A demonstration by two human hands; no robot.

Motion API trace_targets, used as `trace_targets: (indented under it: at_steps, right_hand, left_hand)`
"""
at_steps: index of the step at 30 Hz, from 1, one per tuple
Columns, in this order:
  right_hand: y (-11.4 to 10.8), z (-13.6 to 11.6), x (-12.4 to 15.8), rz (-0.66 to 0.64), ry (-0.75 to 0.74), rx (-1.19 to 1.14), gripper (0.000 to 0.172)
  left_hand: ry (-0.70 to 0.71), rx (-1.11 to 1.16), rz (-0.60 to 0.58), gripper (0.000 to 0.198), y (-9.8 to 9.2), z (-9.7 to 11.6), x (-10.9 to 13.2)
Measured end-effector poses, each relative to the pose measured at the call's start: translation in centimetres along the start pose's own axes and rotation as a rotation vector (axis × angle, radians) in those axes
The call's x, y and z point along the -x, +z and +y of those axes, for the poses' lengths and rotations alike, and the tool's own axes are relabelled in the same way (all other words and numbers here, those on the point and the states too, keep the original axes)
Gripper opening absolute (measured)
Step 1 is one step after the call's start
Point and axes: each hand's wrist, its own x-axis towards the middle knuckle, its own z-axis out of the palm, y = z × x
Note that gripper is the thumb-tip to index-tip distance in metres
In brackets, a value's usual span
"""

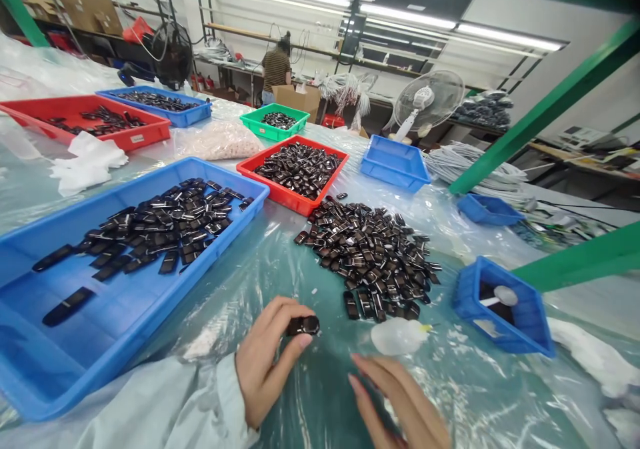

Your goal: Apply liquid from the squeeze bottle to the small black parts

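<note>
My left hand pinches a small glossy black plastic piece between thumb and fingers, above the green table covering. My right hand is low in the view with its fingers apart and nothing visible between them. Just beyond its fingertips lies a translucent squeeze bottle with a yellowish tip, on its side. A heap of similar black pieces spreads ahead of both hands, several lined up along its near edge. To the left, a big blue tray holds longer black pieces.
A red tray full of black pieces stands behind the heap. At right is a blue bin with a white-topped object inside. Farther back are a green tray, another blue tray and a fan. A person stands across the room.
</note>
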Motion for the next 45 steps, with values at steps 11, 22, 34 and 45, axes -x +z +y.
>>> trace_targets:
  at_steps: [11,22,34,45]
  right_hand:
    - [2.8,0.0,-3.4,-0.155,0.303,-0.340,0.021]
    - [-0.1,-3.3,-4.1,-0.249,0.846,-1.218,0.025]
    - [0.5,-2.9,-3.4,-0.305,0.949,-1.564,0.025]
    - [-0.4,-3.6,-3.5,-0.291,0.859,-1.394,0.030]
  left_hand:
    - [0.127,-0.084,-0.019,0.020,0.0,-0.2,0.5]
    - [0.206,-0.078,-0.044,0.021,0.0,0.0,0.7]
    - [0.373,-0.148,-0.064,0.022,-0.5,0.1,0.7]
    - [0.504,-0.416,0.116,0.024,-0.7,2.2,1.4]
